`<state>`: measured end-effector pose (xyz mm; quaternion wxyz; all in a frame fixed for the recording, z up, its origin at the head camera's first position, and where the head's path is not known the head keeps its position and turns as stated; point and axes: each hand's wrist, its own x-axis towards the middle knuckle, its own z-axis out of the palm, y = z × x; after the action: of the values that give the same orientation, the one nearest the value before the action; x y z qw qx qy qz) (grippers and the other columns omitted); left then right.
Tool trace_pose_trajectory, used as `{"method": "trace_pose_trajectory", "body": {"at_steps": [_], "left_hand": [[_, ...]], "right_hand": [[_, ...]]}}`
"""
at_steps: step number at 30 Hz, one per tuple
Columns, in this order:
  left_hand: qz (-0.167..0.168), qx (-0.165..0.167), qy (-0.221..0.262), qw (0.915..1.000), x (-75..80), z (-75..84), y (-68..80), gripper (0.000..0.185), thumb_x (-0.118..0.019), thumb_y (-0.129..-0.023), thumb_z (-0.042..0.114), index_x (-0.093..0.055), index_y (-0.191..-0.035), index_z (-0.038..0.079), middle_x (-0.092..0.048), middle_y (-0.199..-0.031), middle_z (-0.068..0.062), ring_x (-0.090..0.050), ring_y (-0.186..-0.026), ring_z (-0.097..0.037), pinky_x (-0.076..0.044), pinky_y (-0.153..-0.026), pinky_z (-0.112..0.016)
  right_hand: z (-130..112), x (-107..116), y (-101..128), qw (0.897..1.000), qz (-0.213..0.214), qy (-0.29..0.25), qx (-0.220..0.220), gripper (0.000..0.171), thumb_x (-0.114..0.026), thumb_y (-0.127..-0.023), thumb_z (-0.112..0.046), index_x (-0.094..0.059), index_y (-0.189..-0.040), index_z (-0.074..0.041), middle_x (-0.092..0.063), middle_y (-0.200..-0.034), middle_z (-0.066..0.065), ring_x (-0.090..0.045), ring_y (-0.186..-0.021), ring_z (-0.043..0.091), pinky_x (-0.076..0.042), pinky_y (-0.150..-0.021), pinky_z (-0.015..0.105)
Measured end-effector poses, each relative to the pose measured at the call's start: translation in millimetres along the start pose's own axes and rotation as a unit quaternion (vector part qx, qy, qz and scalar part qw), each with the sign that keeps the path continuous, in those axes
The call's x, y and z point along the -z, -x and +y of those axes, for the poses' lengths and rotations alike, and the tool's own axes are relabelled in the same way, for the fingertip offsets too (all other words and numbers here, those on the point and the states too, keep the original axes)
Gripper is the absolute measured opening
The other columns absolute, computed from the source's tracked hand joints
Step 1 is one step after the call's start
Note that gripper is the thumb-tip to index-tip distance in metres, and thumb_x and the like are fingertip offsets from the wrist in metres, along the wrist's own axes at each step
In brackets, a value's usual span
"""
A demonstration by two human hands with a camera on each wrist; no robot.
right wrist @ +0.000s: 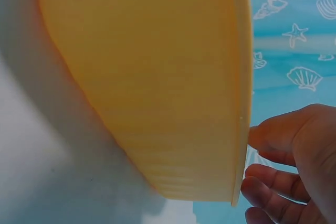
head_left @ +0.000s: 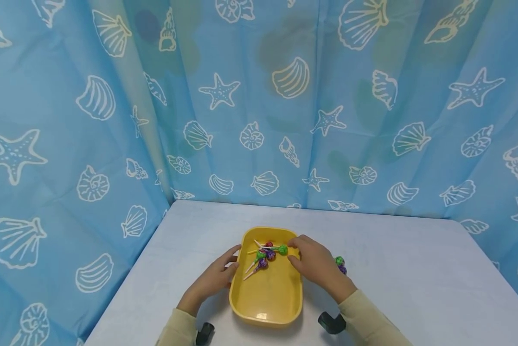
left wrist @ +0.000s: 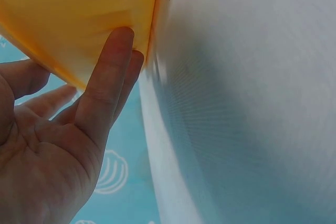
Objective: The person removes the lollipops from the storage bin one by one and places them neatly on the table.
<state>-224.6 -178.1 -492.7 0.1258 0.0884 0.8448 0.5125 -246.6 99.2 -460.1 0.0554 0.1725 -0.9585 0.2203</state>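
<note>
Head view shows a yellow tray (head_left: 265, 302) at the desk's (head_left: 414, 269) centre, left hand (head_left: 211, 281) resting straight fingers on its 9 o'clock rim. Right hand (head_left: 313, 259), fingers curled, seems to pinch a green lollipop (head_left: 283, 249) at 1 o'clock, likely dropping it in. About five lollipops (head_left: 264, 255) lie inside; two more (head_left: 340, 264) wait at 3 o'clock, probably next.

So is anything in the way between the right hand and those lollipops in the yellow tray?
Nothing visible: the right hand reaches over the yellow plastic tray's rim, fingertips right at the green-wrapped lollipop.
</note>
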Motion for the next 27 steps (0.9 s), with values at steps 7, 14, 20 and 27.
{"method": "trace_pose_trajectory", "body": {"at_steps": [7, 14, 20, 27], "left_hand": [[0.002, 0.002, 0.002, 1.0000, -0.2, 0.4, -1.0, 0.054, -0.048, -0.108, 0.021, -0.033, -0.159, 0.016, -0.048, -0.145, -0.025, -0.061, -0.118, -0.039, -0.063, -0.075, -0.041], [0.001, 0.003, 0.000, 1.0000, -1.5, 0.3, -1.3, 0.054, -0.048, -0.107, 0.019, -0.033, -0.159, 0.014, -0.048, -0.145, -0.026, -0.061, -0.118, -0.041, -0.063, -0.075, -0.041], [0.000, 0.008, 0.001, 1.0000, -1.3, -0.3, 0.7, 0.054, -0.047, -0.108, 0.020, -0.033, -0.159, 0.015, -0.048, -0.146, -0.025, -0.059, -0.120, -0.040, -0.063, -0.078, -0.043], [-0.006, 0.004, 0.005, 1.0000, 0.1, -0.8, 0.7, 0.053, -0.045, -0.109, 0.020, -0.031, -0.160, 0.015, -0.046, -0.147, -0.027, -0.059, -0.121, -0.041, -0.063, -0.078, -0.042]], "right_hand": [[-4, -2, -11, 1.000, -0.010, 0.011, 0.003, 0.028, -0.076, -0.090, -0.020, -0.071, -0.116, -0.010, -0.068, -0.109, 0.006, -0.064, -0.089, 0.018, -0.060, -0.087, 0.039], [-9, -6, -19, 1.000, -0.017, 0.018, -0.006, 0.026, -0.076, -0.090, -0.015, -0.070, -0.114, -0.008, -0.068, -0.108, 0.007, -0.066, -0.097, 0.024, -0.057, -0.093, 0.043], [-12, -11, -29, 0.997, -0.023, 0.078, 0.008, 0.025, -0.076, -0.089, -0.013, -0.072, -0.113, -0.006, -0.068, -0.104, 0.008, -0.067, -0.095, 0.024, -0.057, -0.093, 0.042], [-16, -17, -41, 0.990, -0.045, 0.128, 0.024, 0.017, -0.074, -0.090, -0.006, -0.072, -0.107, -0.004, -0.068, -0.094, 0.008, -0.062, -0.079, 0.020, -0.060, -0.085, 0.039]]}}
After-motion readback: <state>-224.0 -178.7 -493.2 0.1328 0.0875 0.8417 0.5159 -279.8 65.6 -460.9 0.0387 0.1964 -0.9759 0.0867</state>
